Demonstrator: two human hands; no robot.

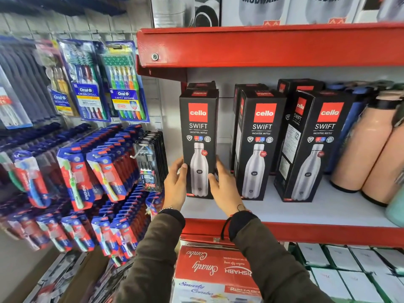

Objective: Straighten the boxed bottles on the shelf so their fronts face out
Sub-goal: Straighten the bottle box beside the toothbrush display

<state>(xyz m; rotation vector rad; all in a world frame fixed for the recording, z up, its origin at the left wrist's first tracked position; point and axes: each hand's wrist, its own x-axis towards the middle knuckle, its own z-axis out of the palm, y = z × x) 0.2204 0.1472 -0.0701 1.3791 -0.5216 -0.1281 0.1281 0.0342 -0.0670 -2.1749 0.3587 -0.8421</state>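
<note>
Three black boxed bottles marked "cello SWIFT" stand in a front row on the white shelf (306,212). The left box (198,132) faces squarely out. My left hand (175,185) grips its lower left edge and my right hand (225,186) grips its lower right edge. The middle box (260,136) is turned a little, with its left side showing. The right box (317,141) is turned further, its left side panel plainly visible. More black boxes (298,86) stand behind the row, partly hidden.
Peach bottles (363,154) and a blue one stand at the shelf's right. A red shelf lip (306,234) runs below, another red shelf above. Toothbrush packs (122,84) hang on the left wall. A red combo box (209,265) sits underneath.
</note>
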